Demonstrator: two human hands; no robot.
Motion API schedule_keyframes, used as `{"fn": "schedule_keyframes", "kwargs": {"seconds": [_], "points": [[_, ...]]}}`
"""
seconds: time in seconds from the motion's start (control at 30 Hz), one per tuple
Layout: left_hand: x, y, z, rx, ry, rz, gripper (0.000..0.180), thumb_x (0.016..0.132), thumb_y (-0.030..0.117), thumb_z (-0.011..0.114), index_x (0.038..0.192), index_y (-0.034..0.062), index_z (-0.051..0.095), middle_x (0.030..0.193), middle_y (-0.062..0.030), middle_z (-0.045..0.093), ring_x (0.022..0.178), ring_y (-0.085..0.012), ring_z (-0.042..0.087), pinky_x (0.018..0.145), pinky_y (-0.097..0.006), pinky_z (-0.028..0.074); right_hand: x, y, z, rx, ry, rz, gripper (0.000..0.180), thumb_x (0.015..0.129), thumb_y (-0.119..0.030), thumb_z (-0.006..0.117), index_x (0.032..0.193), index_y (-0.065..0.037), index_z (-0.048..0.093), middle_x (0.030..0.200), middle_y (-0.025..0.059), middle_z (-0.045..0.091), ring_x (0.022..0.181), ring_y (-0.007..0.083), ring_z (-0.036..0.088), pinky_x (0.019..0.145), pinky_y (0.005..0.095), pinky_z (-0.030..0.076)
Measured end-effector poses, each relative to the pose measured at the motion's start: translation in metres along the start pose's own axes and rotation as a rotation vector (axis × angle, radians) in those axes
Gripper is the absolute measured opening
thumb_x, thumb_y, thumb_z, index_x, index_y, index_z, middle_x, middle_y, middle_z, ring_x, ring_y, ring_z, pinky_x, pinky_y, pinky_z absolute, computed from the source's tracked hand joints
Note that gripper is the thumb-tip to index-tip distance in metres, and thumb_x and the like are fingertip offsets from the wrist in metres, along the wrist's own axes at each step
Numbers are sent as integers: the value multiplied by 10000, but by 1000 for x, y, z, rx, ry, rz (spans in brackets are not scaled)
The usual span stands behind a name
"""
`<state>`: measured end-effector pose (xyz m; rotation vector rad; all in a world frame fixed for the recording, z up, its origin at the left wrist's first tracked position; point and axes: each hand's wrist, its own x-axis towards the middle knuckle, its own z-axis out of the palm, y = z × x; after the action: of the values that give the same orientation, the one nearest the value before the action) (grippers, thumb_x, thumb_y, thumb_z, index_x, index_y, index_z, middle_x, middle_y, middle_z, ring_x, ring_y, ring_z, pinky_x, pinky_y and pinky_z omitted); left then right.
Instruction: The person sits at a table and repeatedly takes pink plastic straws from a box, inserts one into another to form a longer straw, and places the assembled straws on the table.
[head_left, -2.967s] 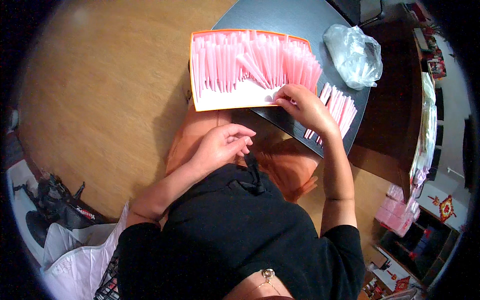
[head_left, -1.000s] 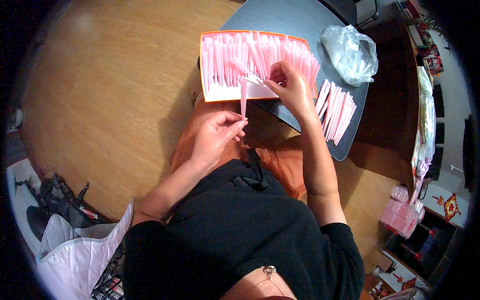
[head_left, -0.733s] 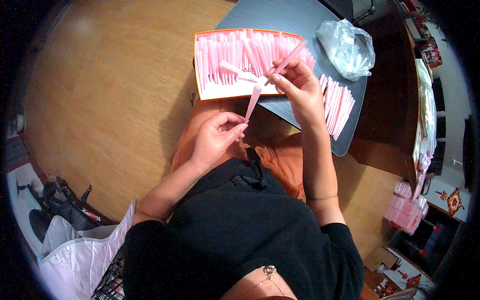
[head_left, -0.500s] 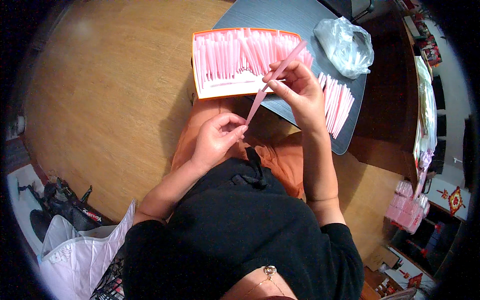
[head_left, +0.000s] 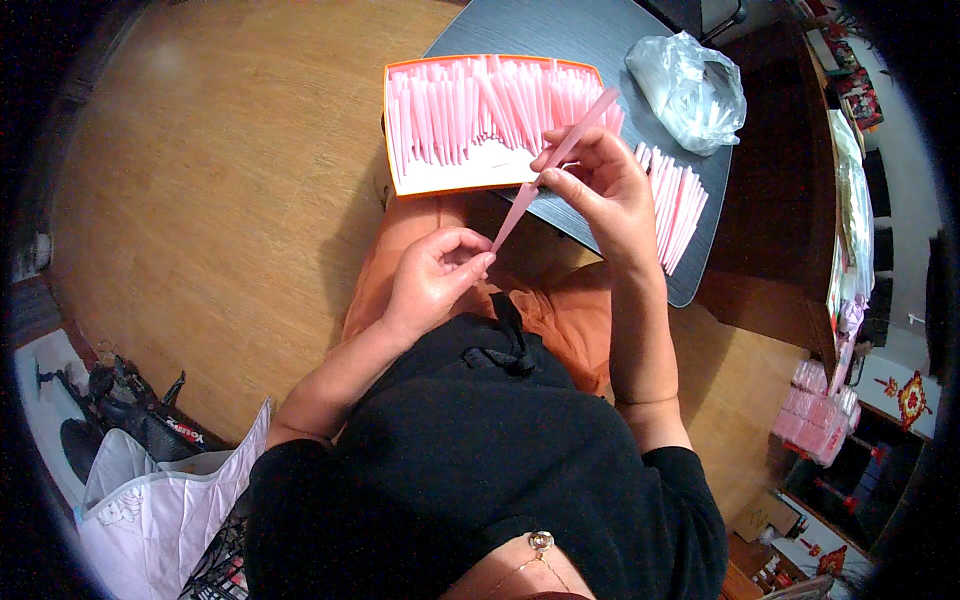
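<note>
My left hand (head_left: 432,278) is closed, pinching the narrow lower end of a pink tapered tube (head_left: 514,217) between thumb and fingertips. With thumb and fingers, my right hand (head_left: 612,195) grips a longer pink tapered piece (head_left: 592,116), which slants up to the right. The two pieces meet end to end just below my right thumb; whether one sits inside the other I cannot tell. Behind them, an orange-rimmed white box (head_left: 440,184) holds many similar pink tapered pieces (head_left: 435,112) in a dense row.
The box's near edge rests over my lap, beside the dark table (head_left: 540,28). On the table lie a pile of thin pale pink sticks (head_left: 678,210) and a clear plastic bag (head_left: 685,85) with white pieces. A dark wooden cabinet (head_left: 765,190) stands right of the table.
My right hand has shifted very slightly to the right, and the piece in it with it. My left hand stays in place, and the two pieces still meet.
</note>
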<state>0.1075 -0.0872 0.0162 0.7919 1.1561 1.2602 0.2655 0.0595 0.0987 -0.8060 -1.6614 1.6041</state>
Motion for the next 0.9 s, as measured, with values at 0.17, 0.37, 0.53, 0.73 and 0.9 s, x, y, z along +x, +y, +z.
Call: {"fn": "schedule_keyframes", "kwargs": {"seconds": [0.17,0.37,0.53,0.73,0.9], "points": [[2,-4,-1,10,7,60,128,904,29,650,1021,-19,629,914,-28,635,807,-75,596,717,-212,486,-2,0,-5,-216,-120,-96,292,879,-137,698,1121,-8,598,1119,86,652,1017,159,634,824,298,520],[2,-9,-8,-12,26,33,136,910,39,646,1032,-19,628,923,-31,638,810,-80,600,727,-218,494,11,19,-4,-103,83,-63,201,875,-117,678,1039,-8,638,1025,59,675,939,145,631,744,296,511],[3,-11,-15,8,60,28,133,916,47,645,1033,-15,629,924,-27,634,805,-78,596,720,-212,496,37,47,-4,-788,-107,-181,136,799,-22,657,933,-27,635,898,113,652,844,266,641,741,372,506],[3,-14,-23,-40,78,19,125,917,42,644,1027,-14,624,922,-27,632,799,-72,596,719,-211,505,74,81,-3,-1041,-394,-339,107,751,-71,634,847,-29,609,834,184,644,864,391,616,756,462,487],[3,-14,-24,-50,83,34,120,915,39,646,1019,-15,621,918,-28,631,793,-73,599,714,-211,512,85,84,-2,-1133,-489,-340,183,727,-53,673,896,-38,605,887,163,635,887,387,602,770,454,488]]}}
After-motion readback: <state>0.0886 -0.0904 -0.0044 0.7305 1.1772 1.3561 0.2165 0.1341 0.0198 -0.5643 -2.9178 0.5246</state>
